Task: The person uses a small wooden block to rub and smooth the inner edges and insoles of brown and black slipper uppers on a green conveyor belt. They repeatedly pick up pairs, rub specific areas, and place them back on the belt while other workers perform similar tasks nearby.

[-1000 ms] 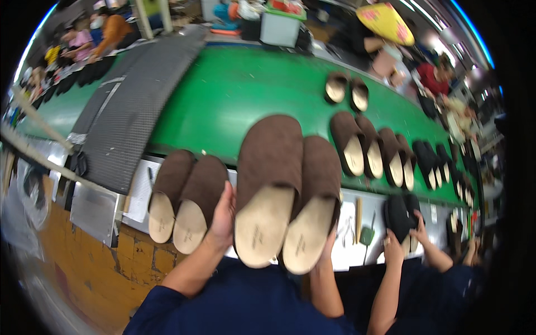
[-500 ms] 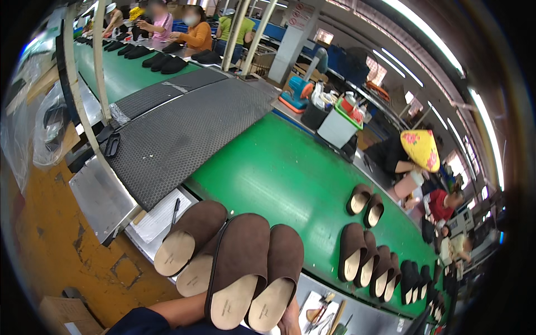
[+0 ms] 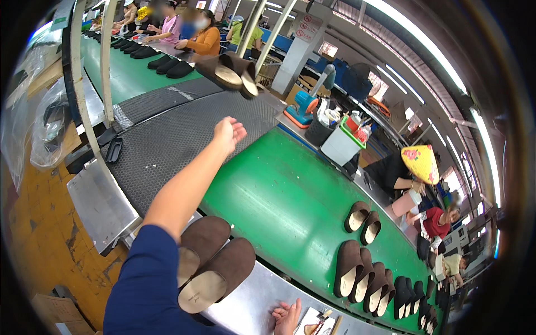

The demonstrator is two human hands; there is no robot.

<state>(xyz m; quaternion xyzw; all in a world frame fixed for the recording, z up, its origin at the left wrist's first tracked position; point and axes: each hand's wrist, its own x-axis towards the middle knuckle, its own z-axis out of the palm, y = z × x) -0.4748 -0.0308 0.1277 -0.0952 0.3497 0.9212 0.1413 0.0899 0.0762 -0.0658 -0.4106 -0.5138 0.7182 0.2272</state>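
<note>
My left hand (image 3: 229,135) reaches out over the grey textured mat, fingers stretched and empty. Beyond it a pair of brown clogs (image 3: 229,71) appears at the mat's far end, apart from the hand; whether they rest on it or are in the air I cannot tell. Another brown pair (image 3: 226,273) sits on the metal ledge beside my left forearm, partly behind the sleeve. Low in the view, my right hand (image 3: 286,317) hovers at the ledge with fingers spread, holding nothing, near a small tray of tools (image 3: 317,322).
The green conveyor (image 3: 279,178) carries brown clogs (image 3: 363,279) and black ones on the right. Black shoes (image 3: 167,67) line the far belt, with people behind. A grey bin (image 3: 341,131) and a teal-orange device (image 3: 301,106) stand beyond. White posts (image 3: 106,61) rise at left.
The two clogs held before me have left my hands and now appear at the mat's far end. My left arm has stretched forward; my right hand has come down to the ledge.
</note>
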